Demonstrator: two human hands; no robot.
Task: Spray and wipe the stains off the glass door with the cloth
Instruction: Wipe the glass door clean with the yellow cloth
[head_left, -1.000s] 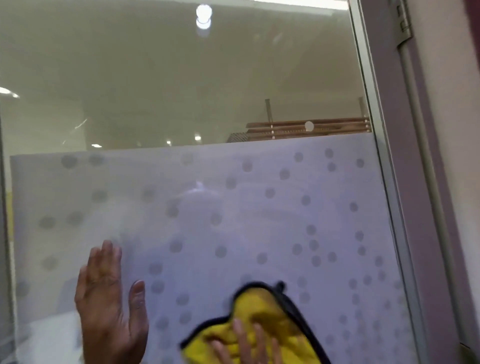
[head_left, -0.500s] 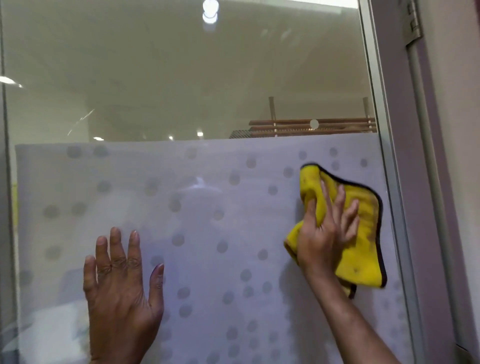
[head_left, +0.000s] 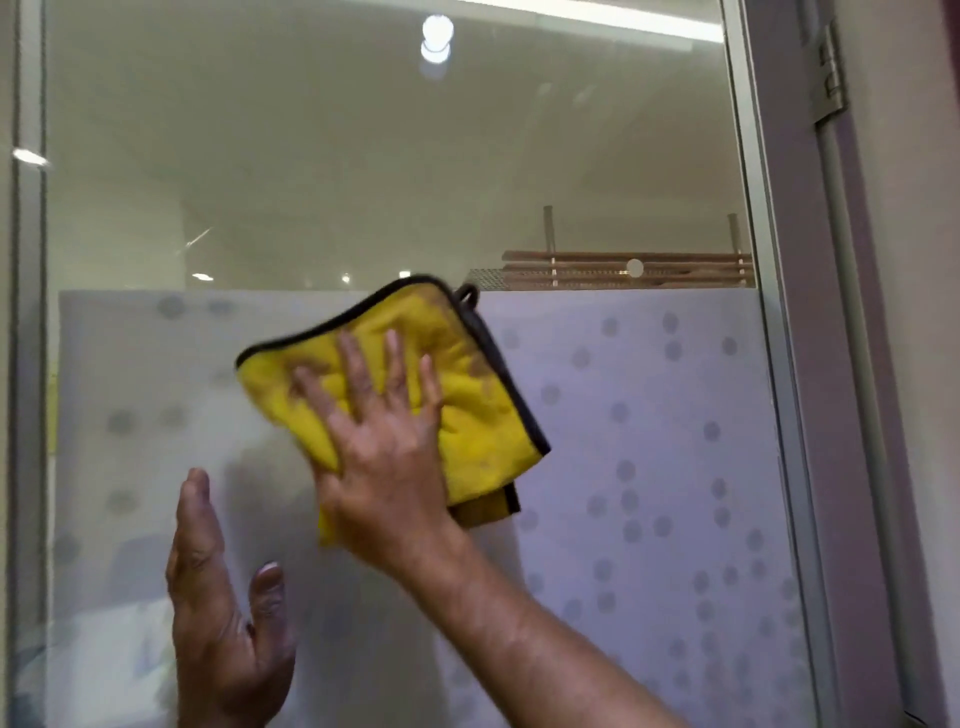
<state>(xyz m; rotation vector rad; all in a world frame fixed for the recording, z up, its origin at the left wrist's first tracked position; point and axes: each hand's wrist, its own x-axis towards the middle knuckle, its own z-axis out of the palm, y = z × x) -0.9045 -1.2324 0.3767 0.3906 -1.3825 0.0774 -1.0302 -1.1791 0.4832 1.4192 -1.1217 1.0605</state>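
Note:
The glass door (head_left: 649, 415) fills the view, clear on top and frosted with grey dots below. A yellow cloth (head_left: 467, 395) with a dark edge lies flat against the frosted band, near its upper edge at the centre. My right hand (head_left: 379, 441) presses it onto the glass with fingers spread. My left hand (head_left: 218, 613) rests flat on the glass at the lower left, fingers together, holding nothing. No spray bottle is in view.
The door's metal frame (head_left: 769, 364) runs down the right side, with a hinge (head_left: 828, 78) at the top right and a wall beyond. Another frame edge (head_left: 28, 364) stands at the far left. Ceiling lights reflect in the clear glass.
My right hand swept the cloth from the bottom centre up to the right edge, then left to the centre top of the frosted band. My left hand stayed on the glass.

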